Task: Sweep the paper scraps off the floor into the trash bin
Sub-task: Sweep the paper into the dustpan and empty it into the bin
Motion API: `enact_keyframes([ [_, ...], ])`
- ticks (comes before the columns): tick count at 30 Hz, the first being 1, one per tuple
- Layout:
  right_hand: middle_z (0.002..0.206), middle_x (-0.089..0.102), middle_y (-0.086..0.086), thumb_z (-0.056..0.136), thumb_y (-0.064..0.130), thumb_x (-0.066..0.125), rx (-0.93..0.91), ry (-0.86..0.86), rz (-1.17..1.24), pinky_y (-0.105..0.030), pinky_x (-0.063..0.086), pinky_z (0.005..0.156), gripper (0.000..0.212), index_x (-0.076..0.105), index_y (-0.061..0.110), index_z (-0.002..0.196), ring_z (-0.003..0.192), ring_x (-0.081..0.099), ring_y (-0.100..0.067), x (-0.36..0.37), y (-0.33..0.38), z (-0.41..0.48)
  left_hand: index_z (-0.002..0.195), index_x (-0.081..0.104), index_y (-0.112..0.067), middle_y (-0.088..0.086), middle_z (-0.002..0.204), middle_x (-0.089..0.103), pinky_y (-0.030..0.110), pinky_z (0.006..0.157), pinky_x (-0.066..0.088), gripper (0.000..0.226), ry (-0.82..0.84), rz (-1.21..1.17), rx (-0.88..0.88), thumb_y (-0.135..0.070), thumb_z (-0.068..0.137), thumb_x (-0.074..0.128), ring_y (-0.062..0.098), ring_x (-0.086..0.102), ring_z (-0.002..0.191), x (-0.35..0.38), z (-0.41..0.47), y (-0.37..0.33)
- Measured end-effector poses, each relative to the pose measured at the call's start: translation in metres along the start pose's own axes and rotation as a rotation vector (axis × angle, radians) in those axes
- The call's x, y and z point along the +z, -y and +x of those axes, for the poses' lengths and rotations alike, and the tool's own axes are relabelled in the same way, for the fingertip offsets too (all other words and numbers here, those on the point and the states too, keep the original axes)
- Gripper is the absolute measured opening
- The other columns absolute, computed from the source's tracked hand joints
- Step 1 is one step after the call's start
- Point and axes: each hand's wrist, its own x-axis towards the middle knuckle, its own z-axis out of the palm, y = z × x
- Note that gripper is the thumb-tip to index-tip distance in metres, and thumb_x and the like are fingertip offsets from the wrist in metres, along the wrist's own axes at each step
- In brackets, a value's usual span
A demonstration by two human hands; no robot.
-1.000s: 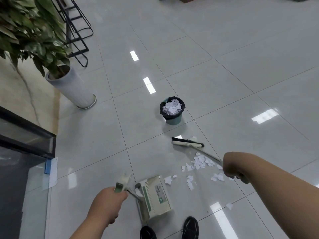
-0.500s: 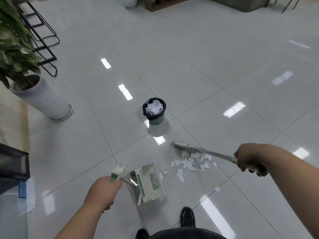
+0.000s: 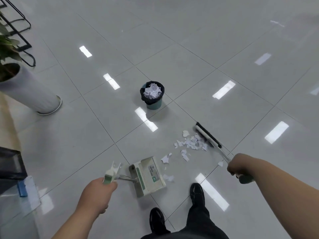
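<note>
White paper scraps (image 3: 191,144) lie in a loose pile on the grey tiled floor. The broom (image 3: 208,134) has its head on the floor at the pile's far right edge, and my right hand (image 3: 239,167) grips its handle. A white and green dustpan (image 3: 148,175) stands on the floor left of the scraps, with a few pieces by its mouth. My left hand (image 3: 98,189) grips the dustpan's handle. Beyond them stands a small teal trash bin (image 3: 152,100) with a black liner, filled with crumpled paper.
A white planter (image 3: 32,91) with a green plant stands at the left, and a black wire rack (image 3: 22,37) behind it. A glass panel with a blue piece (image 3: 22,188) is at the lower left. My black shoes (image 3: 196,191) stand just behind the dustpan.
The broom head has swung from the pile's left side to its far right side. The view has shifted, with the bin, scraps and dustpan appearing further right.
</note>
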Motion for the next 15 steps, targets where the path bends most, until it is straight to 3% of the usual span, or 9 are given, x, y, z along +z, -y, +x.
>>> enact_keyframes([
  [2,0.093,0.066,-0.009,0.084,0.014,0.064,0.066,0.022,0.086,-0.026,0.051,0.069,0.012,0.065,0.007,0.093,0.093,0.067,-0.027,0.023,0.016,0.002,0.072,0.052,-0.01,0.006,0.055,0.04,0.03,0.05,0.032,0.016,0.016,-0.018,-0.003,-0.022,0.079,0.06,0.022,0.036,0.042,-0.005,0.006,0.012],
  [4,0.078,0.063,-0.005,0.081,0.014,0.069,0.119,0.031,0.183,-0.022,0.049,0.056,0.011,0.06,0.012,0.075,0.07,0.062,-0.019,0.042,0.03,-0.001,0.07,0.048,-0.015,0.006,0.056,0.037,0.03,0.051,0.03,0.015,0.034,-0.038,-0.023,-0.02,0.078,0.059,0.021,0.034,0.044,-0.008,0.011,0.021],
  [9,0.076,0.066,-0.001,0.076,0.012,0.063,0.079,0.045,0.194,-0.022,0.047,0.057,0.005,0.062,0.013,0.08,0.064,0.062,-0.018,0.058,0.045,-0.038,0.071,0.046,-0.016,0.005,0.056,0.036,0.029,0.051,0.029,0.016,0.064,-0.079,-0.057,-0.018,0.08,0.059,0.021,0.032,0.045,-0.009,0.022,0.036],
  [15,0.065,0.066,-0.001,0.069,0.01,0.06,0.095,0.035,0.182,-0.021,0.047,0.053,0.021,0.069,0.015,0.087,0.05,0.059,-0.014,0.045,0.034,-0.069,0.072,0.051,-0.013,0.007,0.058,0.038,0.023,0.045,0.03,0.014,0.07,-0.143,-0.042,-0.016,0.083,0.06,0.022,0.035,0.047,-0.011,0.036,0.039],
])
